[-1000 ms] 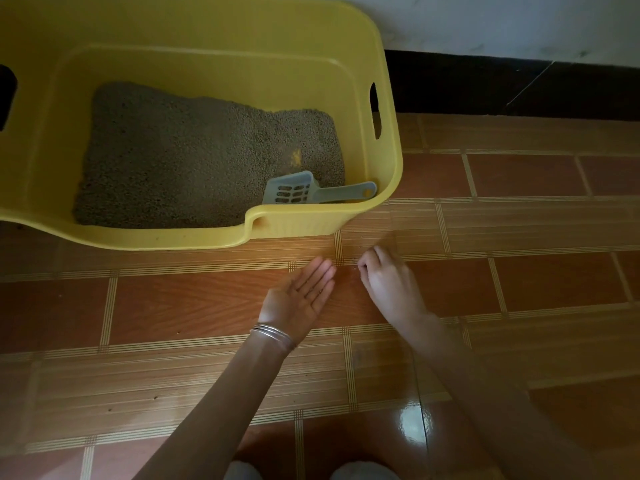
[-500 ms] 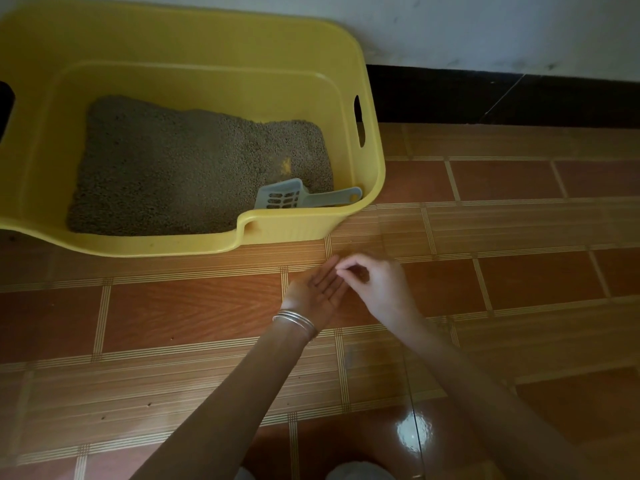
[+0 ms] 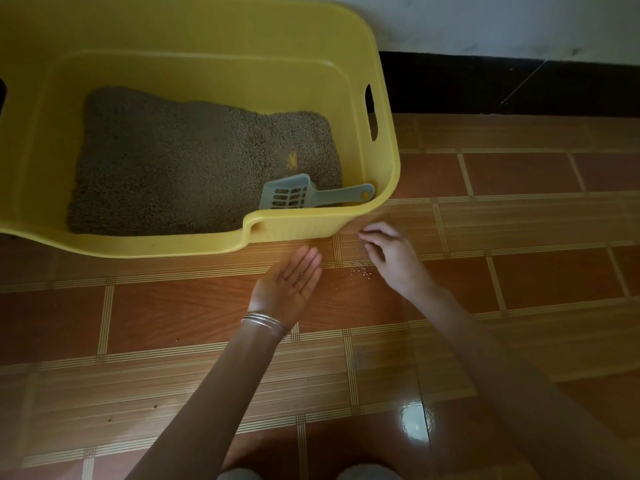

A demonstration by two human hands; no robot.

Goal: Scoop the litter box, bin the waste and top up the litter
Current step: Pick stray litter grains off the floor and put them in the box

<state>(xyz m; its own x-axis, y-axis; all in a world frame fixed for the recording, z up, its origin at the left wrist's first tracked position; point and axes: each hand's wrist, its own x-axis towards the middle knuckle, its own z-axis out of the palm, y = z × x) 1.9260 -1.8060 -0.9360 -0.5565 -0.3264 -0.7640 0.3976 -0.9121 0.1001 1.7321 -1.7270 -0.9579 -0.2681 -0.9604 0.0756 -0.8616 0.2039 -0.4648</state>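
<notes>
Right hand [image 3: 391, 259] has left the flat, tray-like left hand [image 3: 289, 287], reaching loose-fingered for spilled grains [image 3: 362, 271] on the floor [image 3: 173, 306].

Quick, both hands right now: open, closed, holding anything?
Left hand: open, palm up, a few litter grains lying on it.
Right hand: open, fingers loosely curled over the floor, holding nothing visible.
</notes>
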